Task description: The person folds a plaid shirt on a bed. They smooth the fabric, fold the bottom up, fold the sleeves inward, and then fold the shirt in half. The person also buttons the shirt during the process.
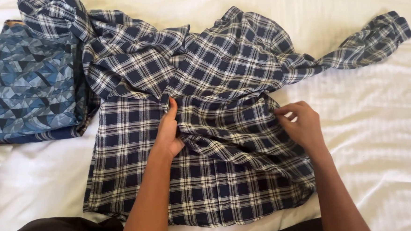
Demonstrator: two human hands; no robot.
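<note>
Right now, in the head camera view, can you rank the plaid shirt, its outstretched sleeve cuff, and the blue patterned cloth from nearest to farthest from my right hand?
1. Plaid shirt: under the right hand, whose fingers pinch its edge.
2. Sleeve cuff: up at the far right, on the white sheet.
3. Blue patterned cloth: far left, beyond the left hand.

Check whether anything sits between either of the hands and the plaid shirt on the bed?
Nothing visible does. The left hand and the right hand both already touch the plaid shirt. The blue patterned garment lies to the left, partly under the shirt's sleeve, away from both hands.
</note>
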